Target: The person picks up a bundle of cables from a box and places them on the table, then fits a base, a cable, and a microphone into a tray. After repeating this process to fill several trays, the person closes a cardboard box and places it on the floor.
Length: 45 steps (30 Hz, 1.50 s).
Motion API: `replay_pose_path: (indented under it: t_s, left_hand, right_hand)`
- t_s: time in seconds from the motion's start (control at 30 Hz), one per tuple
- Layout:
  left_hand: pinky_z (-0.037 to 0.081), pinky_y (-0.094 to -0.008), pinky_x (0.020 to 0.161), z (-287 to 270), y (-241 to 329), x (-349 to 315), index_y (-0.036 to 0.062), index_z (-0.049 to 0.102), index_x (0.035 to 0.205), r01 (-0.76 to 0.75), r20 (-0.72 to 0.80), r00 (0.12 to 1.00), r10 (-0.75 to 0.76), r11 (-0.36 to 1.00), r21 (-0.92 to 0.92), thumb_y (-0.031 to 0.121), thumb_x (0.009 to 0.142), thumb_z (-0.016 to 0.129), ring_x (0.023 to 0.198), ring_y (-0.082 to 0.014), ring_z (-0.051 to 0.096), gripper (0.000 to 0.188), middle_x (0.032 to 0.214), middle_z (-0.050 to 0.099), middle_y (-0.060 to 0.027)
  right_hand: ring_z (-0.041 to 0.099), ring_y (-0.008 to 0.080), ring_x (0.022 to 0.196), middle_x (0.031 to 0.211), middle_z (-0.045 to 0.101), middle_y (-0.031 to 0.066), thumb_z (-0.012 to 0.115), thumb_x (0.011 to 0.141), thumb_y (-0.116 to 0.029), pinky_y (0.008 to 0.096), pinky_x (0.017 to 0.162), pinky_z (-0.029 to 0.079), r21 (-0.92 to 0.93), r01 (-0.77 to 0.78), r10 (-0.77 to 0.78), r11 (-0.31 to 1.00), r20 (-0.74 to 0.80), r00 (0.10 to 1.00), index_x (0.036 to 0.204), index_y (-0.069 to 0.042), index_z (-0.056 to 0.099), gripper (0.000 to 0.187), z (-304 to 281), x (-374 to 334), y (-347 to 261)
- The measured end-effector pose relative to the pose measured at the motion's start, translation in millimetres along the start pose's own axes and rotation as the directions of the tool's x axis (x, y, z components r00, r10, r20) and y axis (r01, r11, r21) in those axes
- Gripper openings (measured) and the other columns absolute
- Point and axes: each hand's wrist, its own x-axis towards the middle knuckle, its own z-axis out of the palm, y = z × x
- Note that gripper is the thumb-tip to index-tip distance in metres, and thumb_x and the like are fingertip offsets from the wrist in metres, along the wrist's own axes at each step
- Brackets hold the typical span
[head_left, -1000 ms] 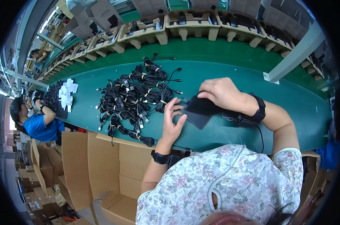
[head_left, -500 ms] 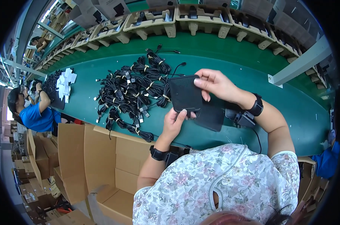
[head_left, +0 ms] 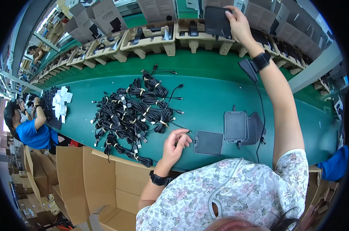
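Observation:
A flat black rectangular panel (head_left: pixel 216 21) is gripped along its right edge by my right hand (head_left: pixel 240 26), thumb in front. It is held up over the row of moulded cardboard trays (head_left: pixel 147 45) at the far side of the bench. Low over the near bench, my left hand (head_left: pixel 174 147) has loosely curled fingers that stand apart, with no object seen in them. A dark cable tip lies by its fingertips. Just right of that hand lies a ribbed black panel (head_left: pixel 208 143). Beyond it, a rimmed black panel (head_left: pixel 236 126) partly covers other dark flat pieces (head_left: pixel 255 129).
Bundled black cables (head_left: pixel 132 109) are heaped on the green bench (head_left: pixel 205 92) to the left. Printed boxes (head_left: pixel 107 19) stand behind the trays. An open carton (head_left: pixel 101 181) sits at the near left. A co-worker in blue (head_left: pixel 34 131) is farther left. A metal post (head_left: pixel 317 71) slants at right.
The black panel has left my left hand; my right hand has carried it forward over the trays. My left hand has stayed low near the front edge. Panels on the bench are now uncovered.

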Motion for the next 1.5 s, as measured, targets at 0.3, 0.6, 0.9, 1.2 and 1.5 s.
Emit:
replay_pose_path:
  t_s: [0.3, 0.6, 0.9, 1.2, 1.5]
  left_hand:
    - [0.044, -0.0212, 0.061, -1.8, 6.0, -4.7, -0.0001, 0.049, 0.111, 0.029, -0.002, 1.000, -0.029, 1.000, -0.003, 0.009, 0.094, 0.044, 0.068, -0.0094, 0.054, 0.020, 0.082, 0.061, -0.0092]
    - [0.044, -0.0219, 0.058, -2.6, 10.5, 0.0, 0.0011, 0.049, 0.111, 0.047, 0.024, 0.999, -0.049, 0.997, 0.058, 0.009, 0.093, 0.045, 0.064, -0.0094, 0.054, 0.020, 0.079, 0.060, -0.0071]
    - [0.045, -0.0214, 0.057, -4.8, 7.6, -0.3, 0.0029, 0.051, 0.109, -0.013, -0.030, 0.999, 0.012, 1.000, -0.021, 0.013, 0.095, 0.045, 0.063, -0.0082, 0.054, 0.019, 0.077, 0.061, -0.0053]
    - [0.043, -0.0209, 0.052, -7.9, -4.0, 0.1, 0.0052, 0.052, 0.110, -0.025, 0.044, 0.999, 0.026, 0.999, -0.030, 0.020, 0.095, 0.044, 0.058, -0.0076, 0.053, 0.022, 0.074, 0.059, -0.0041]
    - [0.039, -0.0198, 0.046, -7.4, 10.7, -3.3, 0.0076, 0.046, 0.114, -0.013, 0.110, 0.990, 0.084, 0.847, -0.531, 0.025, 0.094, 0.048, 0.055, -0.0100, 0.053, 0.027, 0.079, 0.058, -0.0063]
  right_hand:
    - [0.057, 0.0358, 0.097, 0.105, 0.062, 0.0155, 0.048, 0.089, -0.030, 0.0414, 0.080, 0.046, -0.323, -0.021, 0.034, 0.946, 0.036, 0.999, 0.107, -0.011, 0.058, 0.028, 36.2, 30.5, 45.7]
    - [0.059, 0.0313, 0.075, 0.078, 0.061, 0.0118, 0.058, 0.081, -0.021, 0.0424, 0.065, 0.046, -0.591, 0.584, -0.317, 0.556, 0.499, 0.807, 0.082, -0.008, 0.066, 0.015, 62.7, -42.9, -55.3]
    - [0.060, 0.0361, 0.078, 0.084, 0.063, 0.0178, 0.063, 0.078, -0.040, 0.0433, 0.066, 0.047, -0.231, 0.220, 0.061, 0.948, 0.809, 0.585, 0.091, -0.003, 0.054, 0.040, 177.9, -154.8, -144.8]
    - [0.058, 0.0125, 0.072, 0.077, 0.058, 0.0050, 0.055, 0.088, -0.013, 0.0254, 0.062, 0.046, 0.314, -0.597, 0.076, 0.739, 0.841, 0.536, 0.109, -0.001, 0.047, 0.026, 128.2, -156.9, -171.6]
    - [0.046, 0.0079, 0.060, 0.073, 0.048, 0.0004, 0.046, 0.095, -0.024, 0.0212, 0.054, 0.039, 0.339, -0.832, -0.132, 0.439, 0.940, 0.314, 0.114, -0.007, 0.046, 0.026, 44.5, -212.2, -248.5]
